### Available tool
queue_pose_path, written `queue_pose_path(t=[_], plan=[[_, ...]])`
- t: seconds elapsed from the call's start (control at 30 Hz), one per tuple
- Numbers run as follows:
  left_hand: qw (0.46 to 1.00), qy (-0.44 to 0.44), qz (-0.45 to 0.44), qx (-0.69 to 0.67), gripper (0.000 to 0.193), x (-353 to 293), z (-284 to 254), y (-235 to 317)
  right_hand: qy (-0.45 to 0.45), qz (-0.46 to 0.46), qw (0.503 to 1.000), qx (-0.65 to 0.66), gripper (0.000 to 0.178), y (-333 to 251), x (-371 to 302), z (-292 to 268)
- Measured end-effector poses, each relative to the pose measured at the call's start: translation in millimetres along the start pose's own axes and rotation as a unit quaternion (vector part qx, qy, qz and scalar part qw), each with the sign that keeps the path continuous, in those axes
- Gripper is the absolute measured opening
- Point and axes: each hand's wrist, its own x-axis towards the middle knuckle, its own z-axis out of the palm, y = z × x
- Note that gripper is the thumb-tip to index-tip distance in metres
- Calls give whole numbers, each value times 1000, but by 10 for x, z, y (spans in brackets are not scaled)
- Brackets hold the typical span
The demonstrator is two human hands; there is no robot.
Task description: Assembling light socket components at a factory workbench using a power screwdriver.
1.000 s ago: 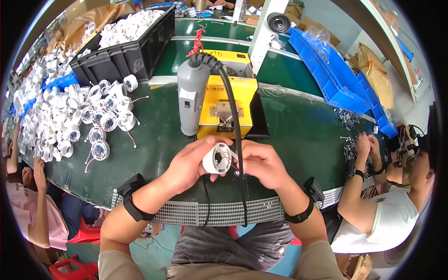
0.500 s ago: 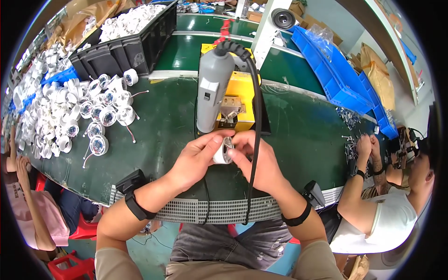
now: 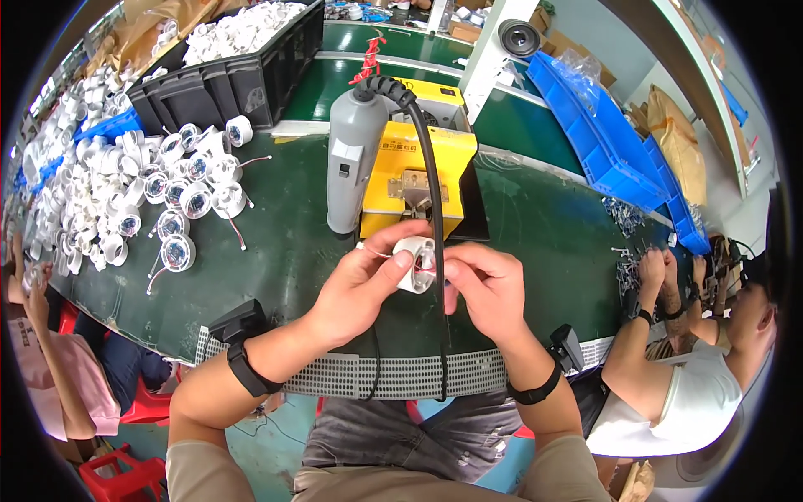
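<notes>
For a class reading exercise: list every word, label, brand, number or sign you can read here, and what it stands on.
Yellow machine: dark printed characters on its front; I won't copy them out.
Pink shirt: small print, too blurred to read.
White ring: no print that I can make out.

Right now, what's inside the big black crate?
White plastic parts are heaped inside the black crate. Whatever lies below the top layer is hidden, as is the crate's floor.

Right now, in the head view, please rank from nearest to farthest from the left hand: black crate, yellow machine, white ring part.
1. White ring part, in the left hand.
2. Yellow machine, beyond that hand.
3. Black crate, back left.
</notes>
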Motion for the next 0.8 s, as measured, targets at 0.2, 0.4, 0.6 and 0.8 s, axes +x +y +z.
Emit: queue_pose_path(t=[0.2,0.4,0.6,0.8], plan=[[991,-38,-78,-98,45,-1,30,38,29,19,998,58,14,-12,8,90],[993,-66,-50,-86,51,-16,55,-25,43,-143,975,-163,26,138,-5,73],[994,-83,-48,-60,60,-38,81,12,87,-89,992,20,35,192,22,161],[989,24,-129,63,39,49,6,8,25,-125,953,-274,21,245,146,23]])
